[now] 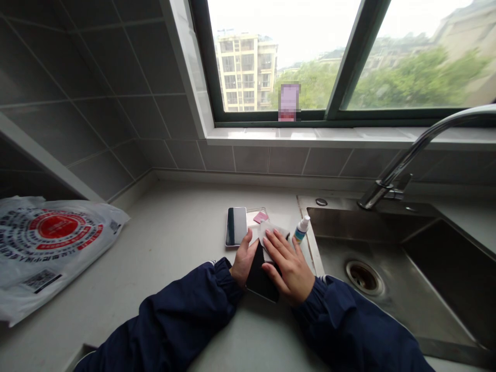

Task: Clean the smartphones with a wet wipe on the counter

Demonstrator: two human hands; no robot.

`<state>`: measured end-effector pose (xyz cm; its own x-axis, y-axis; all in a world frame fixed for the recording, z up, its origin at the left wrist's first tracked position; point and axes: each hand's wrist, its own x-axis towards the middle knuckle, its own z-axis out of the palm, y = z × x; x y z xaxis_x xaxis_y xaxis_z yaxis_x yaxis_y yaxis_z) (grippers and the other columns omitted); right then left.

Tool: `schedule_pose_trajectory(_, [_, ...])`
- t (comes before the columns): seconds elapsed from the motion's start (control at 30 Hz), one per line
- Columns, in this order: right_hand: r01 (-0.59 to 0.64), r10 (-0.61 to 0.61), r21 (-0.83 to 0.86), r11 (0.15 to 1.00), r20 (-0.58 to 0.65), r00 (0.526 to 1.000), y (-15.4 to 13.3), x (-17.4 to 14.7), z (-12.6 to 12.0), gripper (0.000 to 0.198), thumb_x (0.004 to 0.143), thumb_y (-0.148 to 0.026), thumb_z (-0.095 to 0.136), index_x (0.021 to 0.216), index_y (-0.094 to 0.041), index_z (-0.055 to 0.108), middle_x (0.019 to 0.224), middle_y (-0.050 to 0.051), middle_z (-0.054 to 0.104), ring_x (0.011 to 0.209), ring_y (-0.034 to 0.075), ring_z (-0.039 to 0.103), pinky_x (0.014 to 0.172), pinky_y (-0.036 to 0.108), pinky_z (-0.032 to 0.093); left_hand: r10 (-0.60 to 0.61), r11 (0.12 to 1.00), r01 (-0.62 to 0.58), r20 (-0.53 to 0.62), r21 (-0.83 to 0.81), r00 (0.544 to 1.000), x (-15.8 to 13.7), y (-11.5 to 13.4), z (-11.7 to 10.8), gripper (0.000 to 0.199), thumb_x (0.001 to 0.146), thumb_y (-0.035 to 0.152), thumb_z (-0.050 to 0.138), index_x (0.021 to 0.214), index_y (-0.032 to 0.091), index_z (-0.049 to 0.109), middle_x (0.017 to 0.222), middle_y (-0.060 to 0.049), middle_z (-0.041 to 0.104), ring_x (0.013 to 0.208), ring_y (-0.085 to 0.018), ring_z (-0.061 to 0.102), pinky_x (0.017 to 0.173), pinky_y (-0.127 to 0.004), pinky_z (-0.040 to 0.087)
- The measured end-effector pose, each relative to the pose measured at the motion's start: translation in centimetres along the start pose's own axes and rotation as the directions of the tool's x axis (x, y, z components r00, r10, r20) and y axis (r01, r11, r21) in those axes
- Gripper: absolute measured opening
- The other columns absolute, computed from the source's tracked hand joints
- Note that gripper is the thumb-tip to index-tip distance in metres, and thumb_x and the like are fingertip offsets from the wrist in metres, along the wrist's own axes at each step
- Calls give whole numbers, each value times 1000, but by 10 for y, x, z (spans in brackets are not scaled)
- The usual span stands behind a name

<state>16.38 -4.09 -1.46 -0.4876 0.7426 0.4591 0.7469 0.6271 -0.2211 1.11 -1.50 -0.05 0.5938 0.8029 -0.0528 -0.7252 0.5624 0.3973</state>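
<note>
My left hand (244,260) grips a dark-screened phone (260,276) along its left edge, thumb pointing up, above the counter. A pale grey cloth (268,247) with a zigzag edge covers the phone's upper part. Flat on that cloth lies my right hand (287,266), its fingers stretched over it and the thumb near the dark screen. Just beyond my left hand, a second phone (236,226) lies on the counter. Beside it are a clear case (252,213) and a small pink piece (260,217). A small white-capped spray bottle (301,229) stands upright near my right fingers.
To the right is a steel sink (329,243) with a drain (364,277) and a chrome tap (399,163). A printed white plastic bag (58,245) lies on the counter (170,222) at the left. A window sill (310,135) runs along the back.
</note>
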Motion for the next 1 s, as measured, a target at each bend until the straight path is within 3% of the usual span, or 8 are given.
schedule_pose_trajectory(0.27, [-1, 1, 19, 1000, -6, 1000, 0, 0, 0, 54, 100, -35, 41, 150, -16, 36, 156, 13, 35, 146, 31, 29, 112, 61, 30, -24, 1000, 24, -11, -3, 1000, 0, 1, 1, 72, 97, 57, 27, 146, 6, 40, 134, -18, 60, 134, -30, 48, 118, -41, 24])
schedule_pose_trajectory(0.43, [22, -20, 55, 998, -40, 999, -2, 0, -5, 49, 98, -35, 46, 145, -19, 45, 149, 13, 46, 142, 31, 38, 118, 63, 12, -46, 999, 46, -31, 5, 998, -1, 2, 0, 72, 96, 59, 28, 143, 8, 45, 126, -18, 65, 129, -30, 53, 115, -43, 28])
schedule_pose_trajectory(0.6, [217, -198, 252, 943, -98, 975, -16, -1, -11, 35, 94, -37, 53, 125, -22, 62, 130, 8, 66, 132, 27, 51, 121, 58, 2, -94, 996, 93, -114, -10, 989, -6, 2, 1, 91, 87, 74, 33, 133, -2, 53, 115, -23, 68, 119, -33, 60, 111, -42, 34])
schedule_pose_trajectory(0.7, [299, -263, 323, 898, -151, 953, -22, -1, -13, 30, 93, -37, 54, 116, -21, 66, 116, 6, 73, 125, 26, 58, 122, 55, 6, -164, 986, 167, -182, 1, 970, -9, 4, 5, 105, 80, 84, 31, 129, -7, 54, 112, -27, 68, 113, -36, 63, 109, -43, 37])
schedule_pose_trajectory(0.77, [322, -277, 331, 887, -176, 945, -24, -1, -15, 27, 92, -35, 54, 111, -22, 68, 111, 5, 75, 121, 24, 61, 122, 53, 12, -146, 988, 152, -204, 16, 968, -10, 6, 6, 106, 80, 85, 29, 129, -6, 54, 113, -27, 68, 108, -35, 65, 107, -43, 38])
schedule_pose_trajectory(1.0, [304, -231, 351, 886, -234, 944, -24, 0, -16, 19, 93, -27, 52, 98, -25, 70, 102, 2, 77, 108, 19, 68, 118, 46, 28, -94, 995, 96, -112, 11, 989, -6, 8, 0, 99, 84, 78, 32, 138, -4, 45, 113, -26, 68, 104, -33, 66, 107, -44, 37])
